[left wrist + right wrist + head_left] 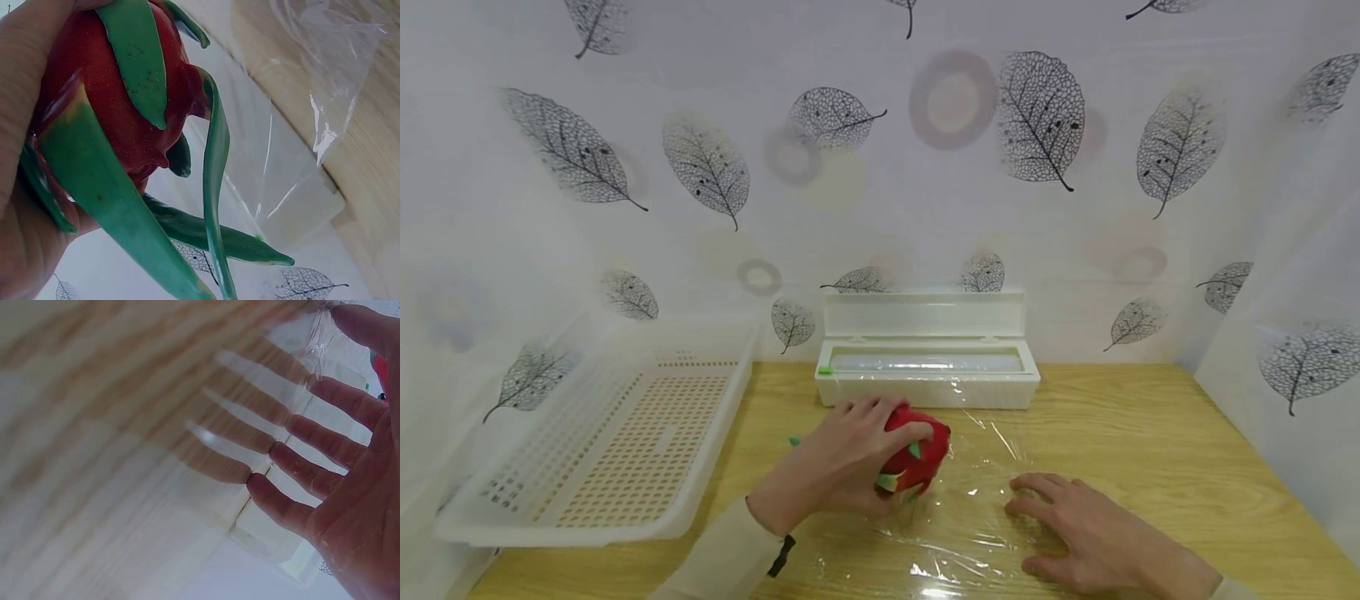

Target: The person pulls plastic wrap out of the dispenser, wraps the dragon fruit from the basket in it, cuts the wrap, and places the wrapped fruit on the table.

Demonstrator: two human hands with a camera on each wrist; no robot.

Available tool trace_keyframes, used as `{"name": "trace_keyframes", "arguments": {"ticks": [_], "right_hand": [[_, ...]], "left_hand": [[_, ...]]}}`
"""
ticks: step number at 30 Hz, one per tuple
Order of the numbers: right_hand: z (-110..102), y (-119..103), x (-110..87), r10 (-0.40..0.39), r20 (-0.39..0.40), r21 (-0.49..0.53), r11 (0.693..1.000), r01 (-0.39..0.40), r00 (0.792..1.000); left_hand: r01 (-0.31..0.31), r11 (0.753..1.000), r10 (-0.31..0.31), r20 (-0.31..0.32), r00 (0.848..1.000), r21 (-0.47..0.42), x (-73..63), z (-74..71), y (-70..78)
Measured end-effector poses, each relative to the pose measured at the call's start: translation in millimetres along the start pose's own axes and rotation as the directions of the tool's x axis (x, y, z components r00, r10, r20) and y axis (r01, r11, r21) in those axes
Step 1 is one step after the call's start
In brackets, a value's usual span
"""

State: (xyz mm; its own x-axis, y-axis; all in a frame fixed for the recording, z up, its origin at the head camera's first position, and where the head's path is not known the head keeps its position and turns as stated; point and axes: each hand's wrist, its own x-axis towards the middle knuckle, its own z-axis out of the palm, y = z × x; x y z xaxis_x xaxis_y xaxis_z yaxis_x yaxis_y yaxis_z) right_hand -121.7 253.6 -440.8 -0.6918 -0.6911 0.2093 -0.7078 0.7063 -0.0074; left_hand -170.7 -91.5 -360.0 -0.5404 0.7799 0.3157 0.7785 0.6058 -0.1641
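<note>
Dragon fruit point(928, 463), clasped in the left hand point(838, 454), lies leftward of the right hand point(1086, 533), whose fingers point(325, 439) spread apart, and nearer the far edge of the tabletop point(1120, 417).

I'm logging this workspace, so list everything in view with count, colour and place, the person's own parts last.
Wood-grain tabletop: one, yellow-brown, across the bottom
Leaf-printed backdrop sheeting: count unclear, whitish with dark leaves, back and sides
Rectangular perforated plastic basket: one, white, left
Long open-lidded plastic box: one, white, back centre
Cylindrical roll: one, whitish, inside the box
Small tab: one, green, box's left end
Thin plastic film: one sheet visible, clear, over the tabletop
Glossy dragon fruit: one, red with green scales, before the box
Fabric sleeves: two, cream, bottom edge
Narrow strap: one, black, left cuff
Left hand: one, bare, gripping the fruit
Right hand: one, bare, right of the fruit
</note>
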Motion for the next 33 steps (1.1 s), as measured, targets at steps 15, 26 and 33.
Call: {"name": "trace_keyframes", "arguments": {"ticks": [15, 26, 33], "right_hand": [[-0.3, -1.4, 2.1, 0.003, -0.005, 0.001, 1.0, -0.003, 1.0], [-1.9, -0.8, 2.7, 0.025, 0.038, 0.03, 0.999, -0.027, 0.999], [-2.8, -0.5, 4.3, 0.021, 0.038, 0.029, 0.999, -0.022, 0.999]], "left_hand": [[-0.012, 1.0, 0.013, 0.05, 0.999, -0.019, 22.5, 7.2, 3.7], [-0.044, 0.999, 0.044, 0.063, 0.997, -0.004, 38.2, 19.2, 11.5], [-0.033, 0.999, 0.033, 0.047, 0.998, 0.013, 45.0, 21.9, 10.1]]}}
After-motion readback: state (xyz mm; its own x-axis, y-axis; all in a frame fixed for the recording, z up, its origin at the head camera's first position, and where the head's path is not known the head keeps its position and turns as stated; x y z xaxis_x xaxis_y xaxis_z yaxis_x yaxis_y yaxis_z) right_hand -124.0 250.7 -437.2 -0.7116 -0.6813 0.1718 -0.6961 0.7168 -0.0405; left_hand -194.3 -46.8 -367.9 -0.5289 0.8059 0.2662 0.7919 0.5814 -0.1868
